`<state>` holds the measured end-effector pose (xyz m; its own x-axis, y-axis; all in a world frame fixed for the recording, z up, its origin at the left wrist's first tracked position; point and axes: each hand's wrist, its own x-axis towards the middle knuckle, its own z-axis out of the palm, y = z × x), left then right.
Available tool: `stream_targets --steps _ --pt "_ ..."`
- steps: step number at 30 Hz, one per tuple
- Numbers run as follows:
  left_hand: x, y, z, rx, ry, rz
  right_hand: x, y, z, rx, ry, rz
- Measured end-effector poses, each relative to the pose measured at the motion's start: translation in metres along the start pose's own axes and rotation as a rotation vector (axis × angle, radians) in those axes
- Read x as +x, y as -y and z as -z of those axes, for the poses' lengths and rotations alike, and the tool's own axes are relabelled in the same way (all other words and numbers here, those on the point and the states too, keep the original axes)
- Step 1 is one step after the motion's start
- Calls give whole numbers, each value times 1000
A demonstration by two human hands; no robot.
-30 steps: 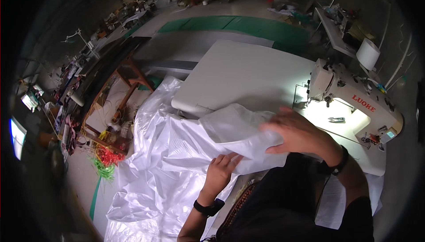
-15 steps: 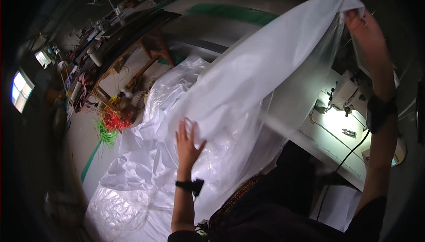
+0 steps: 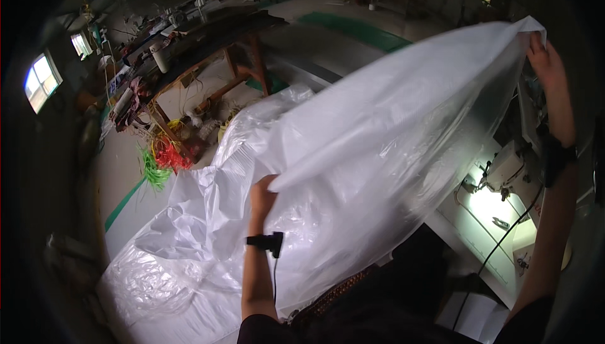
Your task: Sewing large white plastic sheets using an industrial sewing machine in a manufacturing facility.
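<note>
A large sheet of white woven plastic (image 3: 378,111), with a clear film layer hanging along it, is stretched slantwise between my hands. My right hand (image 3: 547,67) is raised at the upper right, its fingers closed on a gathered corner. Lower down at centre left, my left hand (image 3: 263,196) grips the sheet's near edge, the fingertips partly covered by the material. Below and left of it, the rest of the sheet lies in crumpled folds with shiny clear film (image 3: 154,278). Both wrists wear dark bands.
A lit sewing machine (image 3: 509,171) stands on a pale table (image 3: 463,234) at right, with small thread snips (image 3: 501,223) and a black cable. At left, a wooden-legged bench (image 3: 258,60) has red (image 3: 169,154) and green strands (image 3: 151,171) beside it. A green strip (image 3: 353,29) lies on the floor behind.
My left hand, spread open before, has closed on the sheet's edge. My right hand still holds the corner, and the sheet is pulled tauter. The view has shifted.
</note>
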<state>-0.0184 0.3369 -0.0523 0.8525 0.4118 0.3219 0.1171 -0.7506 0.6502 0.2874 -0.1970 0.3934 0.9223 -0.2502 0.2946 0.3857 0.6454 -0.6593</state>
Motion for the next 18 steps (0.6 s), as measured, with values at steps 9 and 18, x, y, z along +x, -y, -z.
stream_targets --steps 9,18 --pt "3 -29 59 -409 -708 48 12 -8 29 -16 -97 18" --pt "48 -64 -54 257 -352 -20 20 13 18 -52 0 100"
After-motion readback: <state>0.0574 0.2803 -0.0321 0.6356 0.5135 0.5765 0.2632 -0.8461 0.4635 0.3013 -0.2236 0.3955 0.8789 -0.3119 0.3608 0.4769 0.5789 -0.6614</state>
